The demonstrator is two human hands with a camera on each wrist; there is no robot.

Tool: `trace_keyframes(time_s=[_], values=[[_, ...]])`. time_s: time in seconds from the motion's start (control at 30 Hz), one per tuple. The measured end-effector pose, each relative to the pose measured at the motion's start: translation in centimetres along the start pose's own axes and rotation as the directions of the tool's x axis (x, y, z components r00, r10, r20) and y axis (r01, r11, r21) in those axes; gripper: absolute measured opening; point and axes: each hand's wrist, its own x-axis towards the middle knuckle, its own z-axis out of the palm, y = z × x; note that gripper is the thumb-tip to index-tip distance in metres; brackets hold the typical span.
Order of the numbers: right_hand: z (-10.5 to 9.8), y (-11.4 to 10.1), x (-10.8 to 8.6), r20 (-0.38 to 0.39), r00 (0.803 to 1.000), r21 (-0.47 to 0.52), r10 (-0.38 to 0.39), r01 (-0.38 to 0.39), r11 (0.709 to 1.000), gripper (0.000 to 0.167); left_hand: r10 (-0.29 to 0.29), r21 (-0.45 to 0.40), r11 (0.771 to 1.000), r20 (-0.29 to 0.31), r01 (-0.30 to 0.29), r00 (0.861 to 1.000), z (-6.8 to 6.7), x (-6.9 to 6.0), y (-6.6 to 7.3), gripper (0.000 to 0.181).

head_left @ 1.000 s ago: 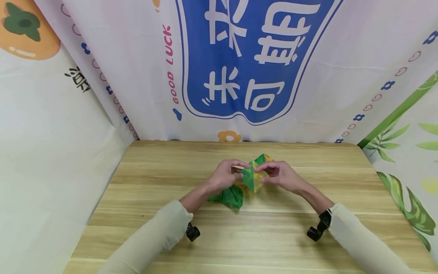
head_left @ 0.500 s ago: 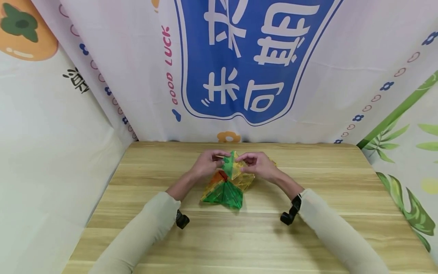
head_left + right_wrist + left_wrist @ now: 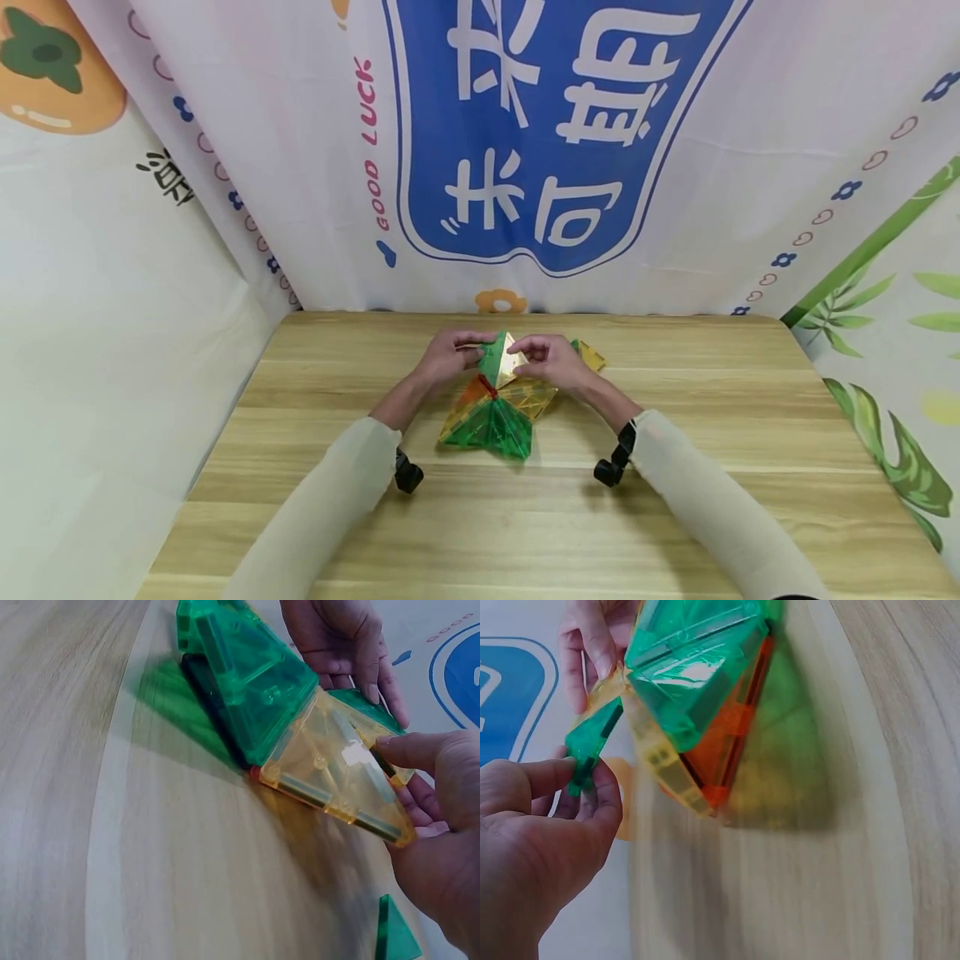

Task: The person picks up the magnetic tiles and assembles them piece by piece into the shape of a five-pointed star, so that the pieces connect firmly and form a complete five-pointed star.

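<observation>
Over the far side of a tile structure, my left hand [image 3: 442,358] pinches a translucent green triangular magnetic tile [image 3: 491,357]. My right hand [image 3: 558,365] pinches the yellow triangular tile [image 3: 511,367] joined to it along one edge. The structure stands on the table just in front, with green tiles [image 3: 495,427] nearest me, an orange tile [image 3: 471,393] at left and a yellow tile [image 3: 534,398] at right. In the left wrist view the held green tile [image 3: 592,742] is close to the structure's yellow side [image 3: 660,754]; whether they touch, I cannot tell.
Behind my right hand lie more tiles, one yellow [image 3: 591,355] with green beside it. A green triangle [image 3: 396,934] shows low in the right wrist view. The wooden table [image 3: 525,533] ends at a printed cloth backdrop [image 3: 337,275].
Both hands have moved left with the joined green and yellow tiles, from the structure's right side to its far side. More of the structure and the tiles at the right now show.
</observation>
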Motion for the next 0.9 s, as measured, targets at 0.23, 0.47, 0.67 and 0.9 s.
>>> trace_keyframes(time_s=[0.23,0.47,0.67,0.9], values=[[0.2,0.9,0.3,-0.015,1.0,0.015,0.007,-0.007,1.0,0.034,0.013,0.04,0.999,-0.011,-0.013,1.0,-0.1,0.7,-1.7,0.032],[0.4,1.2,0.2,-0.001,1.0,-0.013,0.024,-0.024,1.0,0.025,0.05,0.151,0.987,0.03,-0.054,0.998,0.3,0.9,-3.0,0.032],[0.0,1.0,0.2,0.0,1.0,-0.144,-0.007,0.007,0.99,0.024,0.093,0.24,0.965,0.054,-0.104,0.994,0.4,0.2,-3.0,0.03],[-0.4,0.3,0.3,0.051,0.994,-0.25,-0.098,0.108,0.962,0.039,0.12,0.36,0.922,0.087,-0.143,0.989,0.1,-1.9,-2.5,0.033]])
